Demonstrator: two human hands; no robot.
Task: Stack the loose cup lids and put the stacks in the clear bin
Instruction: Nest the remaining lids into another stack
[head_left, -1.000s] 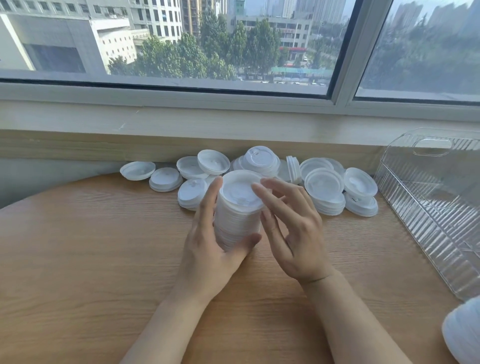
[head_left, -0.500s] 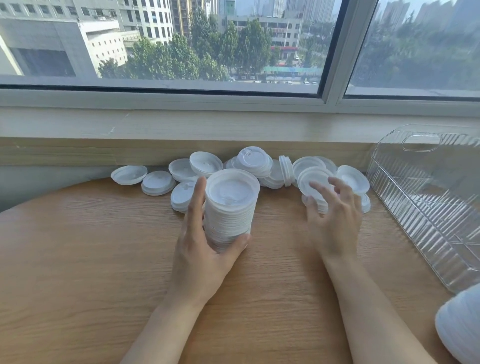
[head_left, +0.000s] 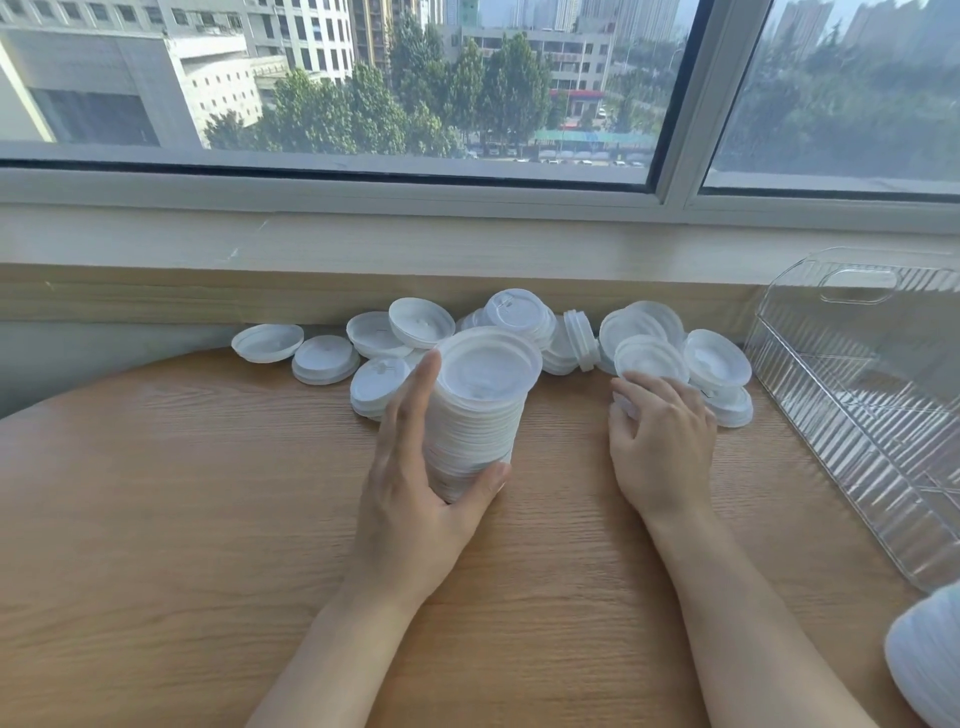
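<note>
The left hand (head_left: 410, 499) gripped the tall lid stack (head_left: 475, 415) mid-table. The right hand (head_left: 662, 447), off the stack since a second earlier, curled over loose lids (head_left: 652, 358) near the table's far edge, beside the empty clear bin (head_left: 857, 384); stacking evidently continued.

Nothing here can be read: the white cup lids (head_left: 488, 364) carry no legible print, and the signs on buildings outside the window (head_left: 332, 78) are too blurred.
</note>
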